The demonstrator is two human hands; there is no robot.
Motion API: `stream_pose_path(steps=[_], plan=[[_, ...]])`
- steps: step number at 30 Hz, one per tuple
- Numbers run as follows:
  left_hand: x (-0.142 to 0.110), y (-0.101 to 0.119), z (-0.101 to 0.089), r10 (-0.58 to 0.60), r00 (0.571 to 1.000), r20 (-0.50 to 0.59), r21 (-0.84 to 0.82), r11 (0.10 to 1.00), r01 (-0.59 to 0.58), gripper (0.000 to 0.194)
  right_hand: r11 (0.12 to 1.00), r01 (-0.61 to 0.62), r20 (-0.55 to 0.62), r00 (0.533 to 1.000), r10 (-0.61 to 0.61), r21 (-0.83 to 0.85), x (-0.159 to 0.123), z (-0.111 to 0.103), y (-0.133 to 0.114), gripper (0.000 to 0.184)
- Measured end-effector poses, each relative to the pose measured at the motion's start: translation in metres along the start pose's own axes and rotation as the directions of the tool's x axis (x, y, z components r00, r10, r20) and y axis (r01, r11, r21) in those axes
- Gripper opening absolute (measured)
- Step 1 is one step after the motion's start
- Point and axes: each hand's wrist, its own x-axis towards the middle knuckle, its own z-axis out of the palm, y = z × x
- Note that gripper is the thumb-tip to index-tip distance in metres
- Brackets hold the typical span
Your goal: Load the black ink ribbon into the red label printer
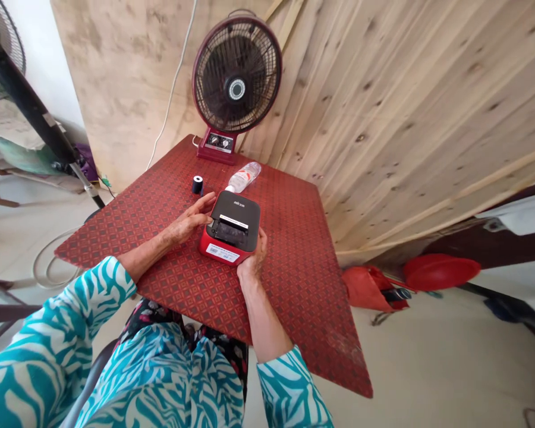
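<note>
Between my hands is a small receipt printer (234,209) with a black lid and a red body, its slotted front and white label facing me. My left hand (191,223) lies along its left side, thumb pressed at the edge near the slot and fingers reaching back. Round the lower right corner wraps my right hand (255,257), its fingers partly hidden behind the body. Just behind the printer a clear plastic bottle (246,176) rests on its side. A small dark roll (197,185) with a white top stands to the left, beyond my left fingertips.
The red patterned table (294,285) has angled edges. A maroon fan (236,89) stands at its back against the wooden wall (405,107). On the floor to the right are a red bag (368,288) and a red basin (441,271); a black pole (40,113) leans at left.
</note>
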Motion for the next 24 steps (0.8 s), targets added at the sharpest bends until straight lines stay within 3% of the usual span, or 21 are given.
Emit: stream_pose_path(steps=[11,18,24], plan=[[-0.004,0.005,0.006,-0.070,0.994,-0.081,-0.113,0.992,0.061,0.086,0.999,0.040,0.001,0.999,-0.040,-0.022,0.005,0.002,0.008,0.042],[-0.002,0.004,0.003,-0.048,0.998,-0.037,-0.160,0.986,0.042,0.075,0.999,0.050,0.016,0.999,-0.050,-0.016,0.008,0.002,0.013,0.042],[0.000,0.004,0.001,-0.027,0.997,-0.069,-0.130,0.991,0.018,0.071,0.995,0.084,0.029,0.996,-0.083,-0.058,0.010,0.003,0.015,0.040]])
